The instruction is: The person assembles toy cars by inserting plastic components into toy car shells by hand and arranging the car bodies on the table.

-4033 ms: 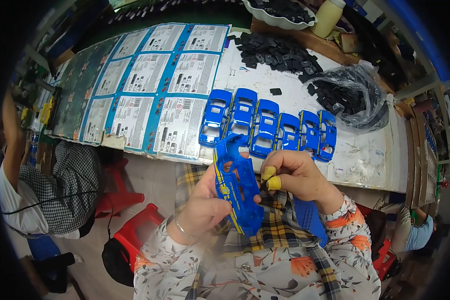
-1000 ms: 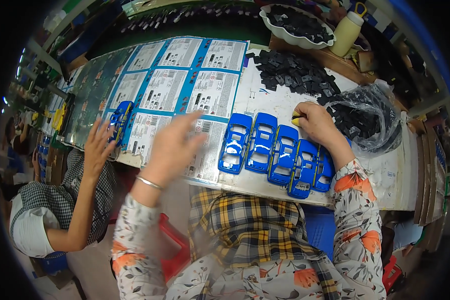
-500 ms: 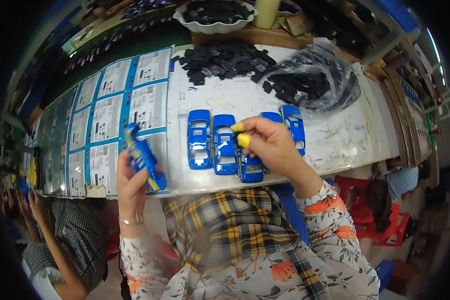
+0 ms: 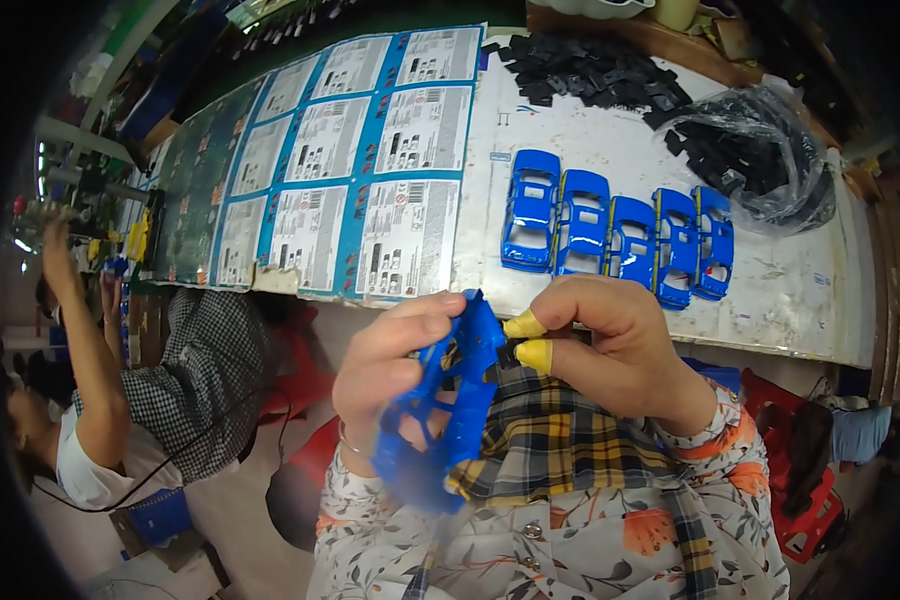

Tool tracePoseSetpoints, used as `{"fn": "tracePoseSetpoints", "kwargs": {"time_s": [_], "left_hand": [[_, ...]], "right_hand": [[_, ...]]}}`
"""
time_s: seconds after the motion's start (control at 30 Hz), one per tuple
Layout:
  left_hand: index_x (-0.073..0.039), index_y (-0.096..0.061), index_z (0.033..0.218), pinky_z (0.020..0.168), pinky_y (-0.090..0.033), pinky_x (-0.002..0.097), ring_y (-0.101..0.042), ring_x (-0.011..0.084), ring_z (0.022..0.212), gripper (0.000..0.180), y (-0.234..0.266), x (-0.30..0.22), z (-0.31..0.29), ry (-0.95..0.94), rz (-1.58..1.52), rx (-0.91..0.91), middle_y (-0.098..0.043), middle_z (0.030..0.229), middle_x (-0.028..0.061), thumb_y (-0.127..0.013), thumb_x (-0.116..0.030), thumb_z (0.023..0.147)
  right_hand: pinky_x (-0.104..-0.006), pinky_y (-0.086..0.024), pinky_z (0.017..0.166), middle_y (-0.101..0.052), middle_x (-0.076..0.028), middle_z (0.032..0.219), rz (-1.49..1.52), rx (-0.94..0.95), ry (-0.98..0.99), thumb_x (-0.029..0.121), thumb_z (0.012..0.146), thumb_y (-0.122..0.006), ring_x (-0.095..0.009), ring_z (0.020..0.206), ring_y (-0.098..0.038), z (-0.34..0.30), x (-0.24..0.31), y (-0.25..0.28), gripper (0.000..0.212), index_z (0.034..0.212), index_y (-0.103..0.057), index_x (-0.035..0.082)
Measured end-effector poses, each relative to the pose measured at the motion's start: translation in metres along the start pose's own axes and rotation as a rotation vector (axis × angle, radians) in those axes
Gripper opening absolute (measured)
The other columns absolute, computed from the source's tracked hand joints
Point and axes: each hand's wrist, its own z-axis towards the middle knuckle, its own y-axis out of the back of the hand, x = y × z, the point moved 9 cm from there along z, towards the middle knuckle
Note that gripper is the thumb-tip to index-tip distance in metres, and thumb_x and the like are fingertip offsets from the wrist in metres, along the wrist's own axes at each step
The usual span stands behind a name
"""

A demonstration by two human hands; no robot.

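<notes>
Below the near edge of the white tabletop [image 4: 590, 140], over the lap, the left hand [image 4: 395, 365] is clamped around a blue plastic toy-car body shell [image 4: 448, 400], held upright and blurred low down. The right hand [image 4: 610, 345] pinches a small dark part [image 4: 510, 345] between yellow-capped fingertips [image 4: 533, 353] beside the shell's upper end (part shape unclear). Judged step: fitting the part into the shell; this calls for fine alignment. Five matching blue shells [image 4: 615, 235] lie in a row toward the right edge.
</notes>
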Motion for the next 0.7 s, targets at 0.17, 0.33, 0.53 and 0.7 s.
{"fn": "tracePoseSetpoints", "kwargs": {"time_s": [0.17,0.33,0.53,0.7], "left_hand": [[-0.015,-0.046,0.113,0.092,-0.043,0.0531,-0.053,0.0409,0.108,0.037,-0.006,0.001,-0.005,-0.041,0.076,0.052,-0.052,0.117,0.0169,-0.065,-0.015,0.081],[-0.015,-0.047,0.112,0.092,-0.042,0.0536,-0.053,0.0405,0.109,0.036,-0.003,0.001,-0.006,-0.096,0.126,0.094,-0.052,0.118,0.0170,-0.065,-0.018,0.081],[-0.016,-0.047,0.114,0.091,-0.042,0.0538,-0.054,0.0407,0.107,0.036,-0.005,0.001,-0.003,-0.064,0.146,0.093,-0.052,0.118,0.0172,-0.064,-0.018,0.082],[-0.015,-0.047,0.114,0.090,-0.043,0.0530,-0.054,0.0408,0.107,0.036,-0.005,0.004,-0.004,-0.053,0.147,0.083,-0.052,0.117,0.0177,-0.063,-0.015,0.082]], "right_hand": [[-0.0257,-0.043,0.054,-0.063,-0.006,0.074,-0.098,0.042,0.140,-0.005,0.071,-0.067,-0.016,0.063,-0.059,0.002,0.015,-0.011,0.013,0.080,-0.061,0.002],[-0.0318,-0.044,0.053,-0.061,-0.009,0.071,-0.111,0.048,0.217,-0.003,0.069,-0.060,-0.025,0.062,-0.060,0.005,0.024,-0.018,0.014,0.081,-0.059,0.004],[-0.0353,-0.045,0.053,-0.059,-0.007,0.069,-0.218,0.062,0.272,-0.002,0.066,-0.060,-0.027,0.061,-0.059,0.005,0.030,-0.025,0.015,0.079,-0.058,0.006],[-0.0358,-0.044,0.052,-0.058,-0.006,0.068,-0.323,0.026,0.373,0.000,0.064,-0.061,-0.025,0.061,-0.058,0.000,0.039,-0.027,0.016,0.077,-0.057,0.009]]}}
